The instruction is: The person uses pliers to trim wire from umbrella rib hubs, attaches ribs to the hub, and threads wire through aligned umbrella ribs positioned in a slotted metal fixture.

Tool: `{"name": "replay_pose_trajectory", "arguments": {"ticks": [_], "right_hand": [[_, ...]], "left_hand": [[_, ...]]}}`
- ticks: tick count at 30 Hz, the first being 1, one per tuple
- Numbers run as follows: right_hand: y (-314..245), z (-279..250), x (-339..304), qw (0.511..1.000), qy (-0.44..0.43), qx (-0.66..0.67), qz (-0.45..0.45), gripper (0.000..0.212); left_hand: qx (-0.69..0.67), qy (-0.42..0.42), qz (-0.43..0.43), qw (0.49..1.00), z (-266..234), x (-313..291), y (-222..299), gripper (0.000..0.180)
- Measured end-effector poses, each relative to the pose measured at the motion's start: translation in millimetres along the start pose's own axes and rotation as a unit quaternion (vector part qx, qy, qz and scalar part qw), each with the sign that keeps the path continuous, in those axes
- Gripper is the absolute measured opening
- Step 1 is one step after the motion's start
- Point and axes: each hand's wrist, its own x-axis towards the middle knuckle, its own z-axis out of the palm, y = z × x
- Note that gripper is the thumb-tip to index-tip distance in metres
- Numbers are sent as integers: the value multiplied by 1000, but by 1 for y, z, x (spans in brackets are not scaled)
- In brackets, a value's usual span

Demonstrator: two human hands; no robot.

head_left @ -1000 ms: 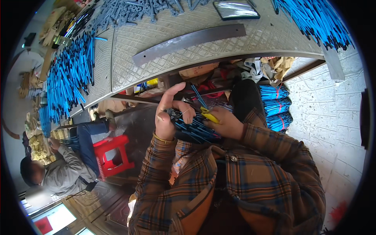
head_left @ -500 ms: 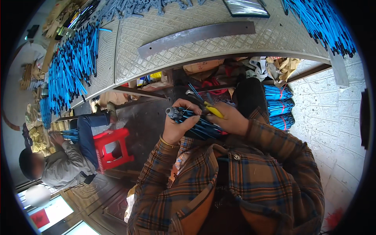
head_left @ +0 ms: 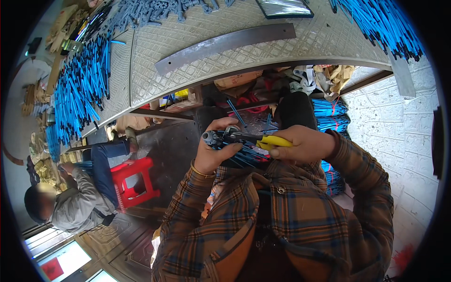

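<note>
My left hand (head_left: 211,149) is closed around a grey plastic fitting (head_left: 210,137) with a round hollow end. In my right hand (head_left: 303,144) are pliers (head_left: 270,141) with yellow handles and dark metal jaws. The jaws reach left to the fitting, beside my left thumb; whether they grip anything there cannot be made out. Thin blue rods (head_left: 249,154) lie below both hands, over my lap, and some are hidden behind my fingers.
On the textured table (head_left: 225,56) ahead lie a curved metal strip (head_left: 225,46), grey fittings (head_left: 150,10) and blue rod piles (head_left: 87,80). Tied rod bundles (head_left: 331,123) stand right, near a white brick wall (head_left: 376,122). Another person (head_left: 84,202) sits left by a red stool (head_left: 136,183).
My right hand has moved right and turned the pliers, so they now lie nearly level with the jaws at the grey fitting. My left hand keeps its hold, almost in place.
</note>
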Motion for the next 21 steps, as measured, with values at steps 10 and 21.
{"name": "replay_pose_trajectory", "arguments": {"ticks": [10,21], "right_hand": [[-4,-6,-5,999,14,-41,-23,40],[-20,-14,-12,996,1,-90,-7,39]], "left_hand": [[-50,-3,7,999,6,6,0,48],[27,-3,6,1000,10,8,-2,47]]}}
